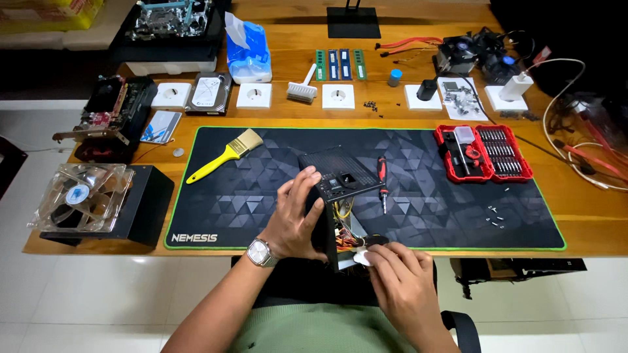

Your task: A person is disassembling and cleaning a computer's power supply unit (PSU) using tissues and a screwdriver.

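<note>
A: Left hand (294, 222)?
B: Wrapped round the side of the black power supply box (337, 180), fingers (302, 180) curled over its top edge, firm hold. Watch on that wrist.
A: Where's the box?
B: Tilted up at the near edge of the dark desk mat (418, 157), on the wooden bench (294, 52), coloured wires spilling from its open underside.
A: Right hand (402, 281)?
B: Low, at the box's bottom corner, fingers (386, 255) pinched on something small and white (360, 257); can't tell what.
A: Nearby?
B: Red-handled screwdriver (383, 180) just right of the box, yellow brush (226, 155) to the left, red bit case (483, 153) further right, clear fan (82, 196) far left.
</note>
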